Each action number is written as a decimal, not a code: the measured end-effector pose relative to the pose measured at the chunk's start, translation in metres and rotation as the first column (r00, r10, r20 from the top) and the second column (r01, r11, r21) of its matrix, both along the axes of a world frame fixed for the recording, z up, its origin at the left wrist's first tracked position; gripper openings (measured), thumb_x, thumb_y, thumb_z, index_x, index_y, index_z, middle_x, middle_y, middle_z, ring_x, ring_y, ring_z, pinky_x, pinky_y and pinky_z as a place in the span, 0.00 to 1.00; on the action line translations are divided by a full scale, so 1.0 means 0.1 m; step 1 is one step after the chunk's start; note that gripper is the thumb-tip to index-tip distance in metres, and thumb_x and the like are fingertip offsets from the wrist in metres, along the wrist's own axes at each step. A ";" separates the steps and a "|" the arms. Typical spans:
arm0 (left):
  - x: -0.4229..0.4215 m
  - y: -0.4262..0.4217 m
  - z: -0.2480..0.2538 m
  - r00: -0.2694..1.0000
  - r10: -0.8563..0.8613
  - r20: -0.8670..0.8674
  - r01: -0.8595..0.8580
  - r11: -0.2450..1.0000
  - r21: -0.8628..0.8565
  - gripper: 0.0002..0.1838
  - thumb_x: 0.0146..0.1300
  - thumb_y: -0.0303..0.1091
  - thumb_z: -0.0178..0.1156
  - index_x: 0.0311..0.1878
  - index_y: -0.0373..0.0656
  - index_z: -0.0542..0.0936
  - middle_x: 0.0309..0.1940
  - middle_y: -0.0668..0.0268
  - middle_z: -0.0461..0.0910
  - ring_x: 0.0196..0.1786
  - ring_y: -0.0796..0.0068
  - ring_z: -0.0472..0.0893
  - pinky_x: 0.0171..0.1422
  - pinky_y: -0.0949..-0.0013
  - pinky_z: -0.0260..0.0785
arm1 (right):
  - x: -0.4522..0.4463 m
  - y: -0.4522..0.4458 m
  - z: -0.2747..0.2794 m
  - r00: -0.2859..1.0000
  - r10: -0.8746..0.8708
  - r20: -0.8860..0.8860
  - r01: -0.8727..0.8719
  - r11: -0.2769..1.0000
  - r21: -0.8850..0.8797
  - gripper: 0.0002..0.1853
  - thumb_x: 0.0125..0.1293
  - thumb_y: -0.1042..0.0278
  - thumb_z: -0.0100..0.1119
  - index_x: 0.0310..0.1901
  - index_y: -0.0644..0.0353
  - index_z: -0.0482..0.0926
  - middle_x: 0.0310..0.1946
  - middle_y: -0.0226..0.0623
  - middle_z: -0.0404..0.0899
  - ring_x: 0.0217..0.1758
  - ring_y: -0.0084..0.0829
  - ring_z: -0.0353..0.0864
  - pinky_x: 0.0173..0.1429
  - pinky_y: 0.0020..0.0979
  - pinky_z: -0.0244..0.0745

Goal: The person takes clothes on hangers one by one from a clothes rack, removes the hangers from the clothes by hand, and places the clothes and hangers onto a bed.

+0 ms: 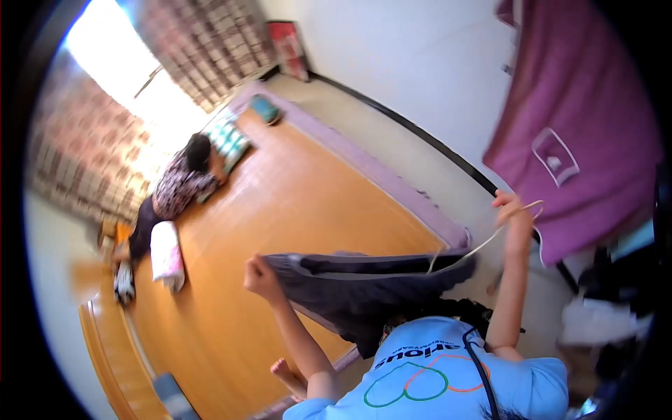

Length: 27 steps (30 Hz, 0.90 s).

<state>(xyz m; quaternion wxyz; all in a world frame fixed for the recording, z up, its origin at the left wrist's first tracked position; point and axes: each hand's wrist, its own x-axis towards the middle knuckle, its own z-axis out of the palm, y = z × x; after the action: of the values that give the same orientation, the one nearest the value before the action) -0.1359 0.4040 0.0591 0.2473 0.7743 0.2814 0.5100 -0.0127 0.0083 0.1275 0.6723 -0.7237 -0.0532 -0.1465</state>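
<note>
I have left fingers (253, 273) clenched on the dark garment (350, 294) over the near edge of the bed (280, 182), apparently for tension; off the bed, right fingers (502, 199) grip a pale cord (484, 243), seemingly clear of cloth.

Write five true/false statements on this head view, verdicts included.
1. The left hand grips a dark grey garment. True.
2. The pale cord is at the left hand. False: the pale cord runs up to the right hand.
3. Another person lies by a green-and-white checked pillow. True.
4. The purple cloth is on the view's left. False: the purple cloth is on the right.
5. The light-blue T-shirt bears green and orange outlines. True.
</note>
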 end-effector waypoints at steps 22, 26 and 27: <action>1.11 -2.09 -2.53 -0.219 -0.699 -0.681 0.922 0.080 -0.380 0.21 0.47 0.42 0.57 0.39 0.36 0.71 0.36 0.51 0.71 0.42 0.54 0.70 0.45 0.59 0.62 | -2.20 -2.14 -1.08 -0.053 -0.993 -0.110 0.577 0.060 -0.815 0.23 0.59 0.51 0.40 0.21 0.65 0.70 0.22 0.44 0.72 0.30 0.44 0.71 0.32 0.40 0.65; 0.54 -4.11 -1.48 -0.271 -0.847 -0.458 0.949 -0.153 -0.277 0.23 0.48 0.39 0.56 0.46 0.38 0.65 0.41 0.54 0.67 0.45 0.55 0.66 0.47 0.61 0.59 | -2.30 -2.44 -0.98 0.041 -0.993 -0.114 0.503 0.119 -0.856 0.21 0.60 0.52 0.39 0.24 0.64 0.71 0.30 0.41 0.69 0.42 0.41 0.65 0.42 0.54 0.57; 0.41 -4.48 -1.19 -0.321 -0.827 -0.462 0.942 -0.227 -0.248 0.23 0.47 0.38 0.56 0.46 0.39 0.65 0.42 0.56 0.67 0.45 0.57 0.66 0.47 0.62 0.59 | -2.25 -2.50 -0.95 0.060 -0.990 -0.130 0.494 0.142 -0.858 0.21 0.59 0.52 0.40 0.25 0.65 0.72 0.31 0.43 0.68 0.43 0.42 0.64 0.45 0.56 0.55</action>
<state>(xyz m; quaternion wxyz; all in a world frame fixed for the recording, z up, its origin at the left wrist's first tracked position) -0.0951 -0.0436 -0.0601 0.3767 0.8143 -0.4377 -0.0582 -0.2373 -0.2416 0.0326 0.1407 -0.7758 0.5868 -0.1842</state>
